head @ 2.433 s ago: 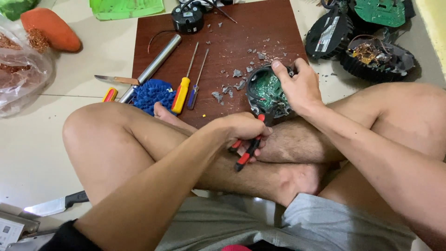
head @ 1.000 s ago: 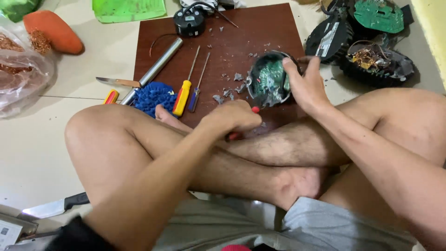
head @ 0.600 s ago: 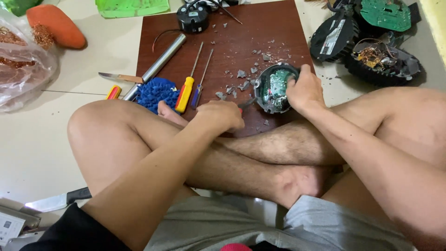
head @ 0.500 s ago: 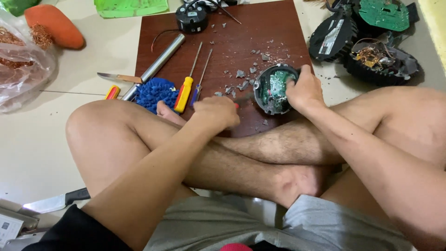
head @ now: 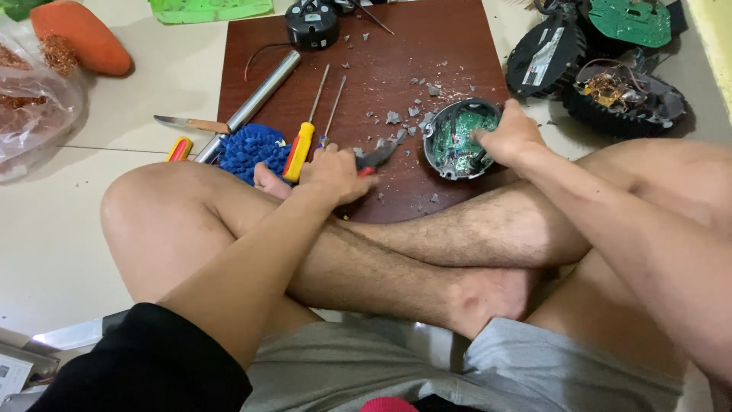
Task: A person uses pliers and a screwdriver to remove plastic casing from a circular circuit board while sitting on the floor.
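Observation:
I sit cross-legged at a dark red board (head: 427, 53) on the floor. My left hand (head: 335, 174) is closed around red-handled pliers (head: 377, 156), whose grey jaws point right toward a round black housing (head: 460, 139) with a green circuit board inside. My right hand (head: 509, 135) rests on the housing's right rim, fingers reaching into it. Grey plastic chips (head: 396, 116) lie scattered on the board around the housing.
A yellow-handled screwdriver (head: 303, 139), a thin rod (head: 333, 107), a metal tube (head: 255, 101), a knife (head: 191, 123) and a blue studded pad (head: 248, 150) lie left. A small black device (head: 311, 24) sits at the board's far edge. Broken black casings with copper wire (head: 610, 84) are right; a plastic bag (head: 34, 114) is left.
My left hand has moved the pliers from over my shin up onto the board, beside the housing. My right hand has set the housing flat on the board and shifted its grip.

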